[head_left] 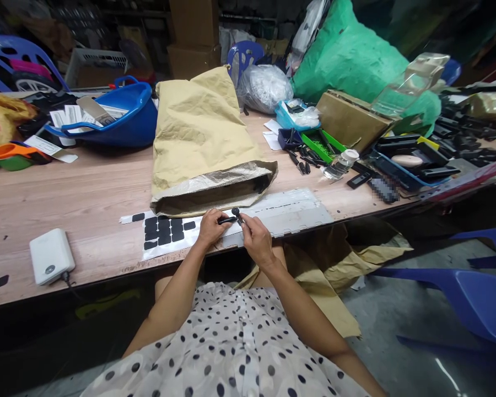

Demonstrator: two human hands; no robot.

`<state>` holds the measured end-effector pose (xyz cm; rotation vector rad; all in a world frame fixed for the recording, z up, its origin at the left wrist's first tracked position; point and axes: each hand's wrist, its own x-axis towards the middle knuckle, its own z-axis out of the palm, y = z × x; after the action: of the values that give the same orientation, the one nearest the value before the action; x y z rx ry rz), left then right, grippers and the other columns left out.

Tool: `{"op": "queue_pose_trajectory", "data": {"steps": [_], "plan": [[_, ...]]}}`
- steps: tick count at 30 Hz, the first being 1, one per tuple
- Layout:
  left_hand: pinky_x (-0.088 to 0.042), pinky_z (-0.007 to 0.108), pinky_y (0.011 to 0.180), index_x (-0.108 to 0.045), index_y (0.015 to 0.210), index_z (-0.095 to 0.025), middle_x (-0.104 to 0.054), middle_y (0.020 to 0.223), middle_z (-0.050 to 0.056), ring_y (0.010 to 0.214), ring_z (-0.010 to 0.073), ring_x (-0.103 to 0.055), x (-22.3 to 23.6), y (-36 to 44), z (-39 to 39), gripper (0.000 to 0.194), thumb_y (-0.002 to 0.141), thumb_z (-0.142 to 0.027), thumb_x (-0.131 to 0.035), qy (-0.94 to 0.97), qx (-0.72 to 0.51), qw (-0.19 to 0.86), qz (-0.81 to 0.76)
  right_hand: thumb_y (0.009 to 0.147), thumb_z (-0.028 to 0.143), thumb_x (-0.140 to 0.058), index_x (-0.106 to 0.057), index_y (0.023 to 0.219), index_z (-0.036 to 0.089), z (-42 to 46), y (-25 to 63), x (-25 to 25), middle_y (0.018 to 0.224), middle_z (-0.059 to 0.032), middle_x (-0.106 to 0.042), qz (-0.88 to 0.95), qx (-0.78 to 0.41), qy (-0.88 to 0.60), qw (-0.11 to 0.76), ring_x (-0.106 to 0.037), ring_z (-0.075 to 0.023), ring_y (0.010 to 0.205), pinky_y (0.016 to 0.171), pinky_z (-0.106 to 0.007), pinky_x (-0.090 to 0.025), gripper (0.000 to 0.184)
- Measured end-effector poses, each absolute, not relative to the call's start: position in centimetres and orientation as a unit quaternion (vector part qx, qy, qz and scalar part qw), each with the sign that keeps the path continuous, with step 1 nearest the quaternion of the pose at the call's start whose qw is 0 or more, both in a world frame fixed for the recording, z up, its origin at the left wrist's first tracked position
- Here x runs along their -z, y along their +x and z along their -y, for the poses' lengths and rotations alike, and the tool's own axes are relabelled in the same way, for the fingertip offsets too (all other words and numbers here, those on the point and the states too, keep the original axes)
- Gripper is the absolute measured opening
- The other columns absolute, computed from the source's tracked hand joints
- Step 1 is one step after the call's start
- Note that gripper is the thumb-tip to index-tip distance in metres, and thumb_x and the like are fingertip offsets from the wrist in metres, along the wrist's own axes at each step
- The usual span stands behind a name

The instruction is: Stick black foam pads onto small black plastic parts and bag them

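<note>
At the table's front edge my left hand is closed around a slim black stick-like part. My right hand pinches a small black piece with a round knob, held against the end of the stick-like part. Whether the two pieces are joined I cannot tell. Under both hands lies a grey-white board. Left of my left hand is a white sheet bearing rows of black rounded stickers. Just beyond the hands, a tan paper sack lies with its dark mouth facing me.
A white box with a cable sits at the left. Farther back stands a blue basin holding white packets. To the right are a green tray, a clear jar, a blue tray of black parts and a blue chair.
</note>
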<state>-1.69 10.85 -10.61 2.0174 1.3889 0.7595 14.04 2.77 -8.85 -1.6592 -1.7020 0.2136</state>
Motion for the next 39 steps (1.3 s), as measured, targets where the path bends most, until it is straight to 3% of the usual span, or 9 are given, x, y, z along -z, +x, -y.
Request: {"op": "queue_pose_trajectory", "data": {"steps": [12,20,30,35,39], "plan": [[-0.051,0.036,0.083,-0.072,0.08,-0.022,-0.07,0.086,0.002,0.087,0.0223,-0.062,10.5,-1.7,-10.8,0.008,0.072,-0.022,-0.072,0.759,-0.29,0.267,-0.519,0.094,0.021,-0.046,-0.069,0.123,0.024,-3.8,16.5,9.6,0.103,-0.0064,-0.07,0.628,-0.072,-0.674,0.382,-0.064,-0.0189,0.095,0.083,-0.027,-0.051,0.037],[-0.05,0.037,0.084,-0.071,0.079,-0.022,-0.07,0.087,0.003,0.087,0.024,-0.061,10.4,-1.4,-10.6,0.009,0.071,-0.025,-0.071,0.768,-0.279,0.244,-0.522,0.091,0.013,-0.05,-0.072,0.119,0.023,-7.3,21.4,10.2,0.092,-0.0088,-0.063,0.57,0.039,-0.796,0.201,-0.055,-0.0207,0.085,0.068,-0.028,-0.038,0.038],[-0.048,0.037,0.084,-0.071,0.083,-0.022,-0.069,0.086,0.003,0.088,0.0233,-0.059,10.0,-1.9,-10.5,0.01,0.08,-0.032,-0.069,0.789,-0.275,0.251,-0.489,0.095,0.014,-0.045,-0.066,0.124,0.021,-8.3,20.6,11.5,0.097,-0.0102,-0.057,0.562,0.121,-0.805,0.146,-0.051,-0.0226,0.089,0.069,-0.031,-0.034,0.037],[-0.05,0.033,0.082,-0.07,0.095,-0.022,-0.07,0.092,0.004,0.086,0.0203,-0.061,8.6,-2.3,-5.1,0.019,0.091,-0.037,-0.058,0.812,-0.27,0.33,-0.398,0.094,0.015,-0.045,-0.064,0.125,0.02,-8.3,20.6,11.7,0.098,-0.0105,-0.057,0.562,0.129,-0.804,0.147,-0.05,-0.0229,0.09,0.069,-0.031,-0.035,0.036],[-0.05,0.029,0.077,-0.069,0.099,-0.023,-0.072,0.092,0.004,0.083,0.0186,-0.066,9.4,-2.6,0.0,0.022,0.094,-0.037,-0.053,0.819,-0.169,0.391,-0.385,0.094,0.016,-0.045,-0.064,0.125,0.02,-8.3,20.6,11.9,0.098,-0.0106,-0.057,0.564,0.131,-0.801,0.152,-0.05,-0.023,0.089,0.069,-0.031,-0.035,0.036]]}}
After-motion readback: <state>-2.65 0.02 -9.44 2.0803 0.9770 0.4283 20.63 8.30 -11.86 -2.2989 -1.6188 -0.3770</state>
